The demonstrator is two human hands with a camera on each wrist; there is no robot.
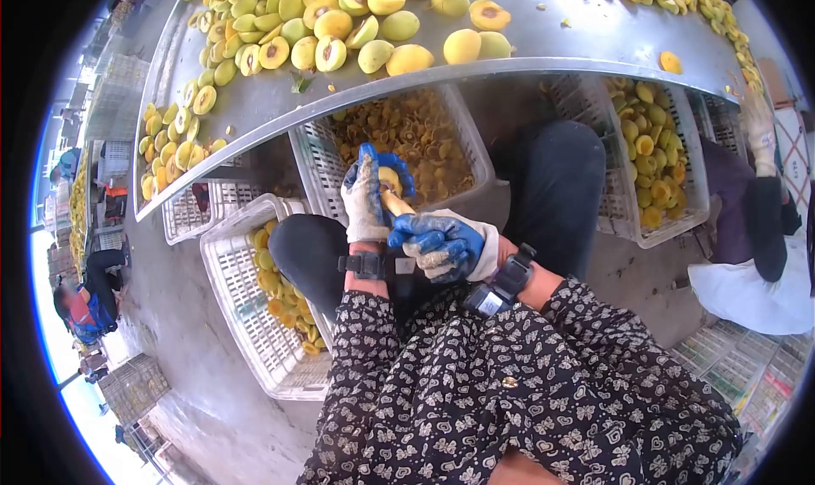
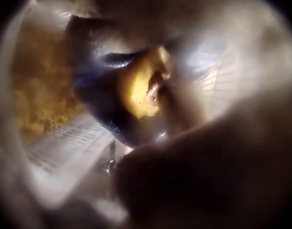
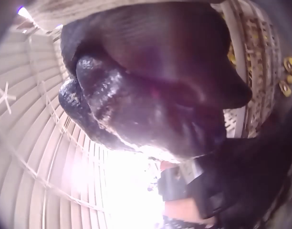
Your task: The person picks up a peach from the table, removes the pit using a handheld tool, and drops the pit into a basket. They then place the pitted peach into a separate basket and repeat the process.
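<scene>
1. A workshop's concrete floor surrounds a metal table.
2. Nearest, the right wrist's white label carries print too small to read.
3. The right hand is curled round a pale handle; the left hand grips a cut yellow fruit, below the table's near edge.
4. Beyond, a crate holds brownish scraps.
5. Halved fruits crowd the table's left edge.
6. Far right, a carton's red lettering is illegible.
</scene>
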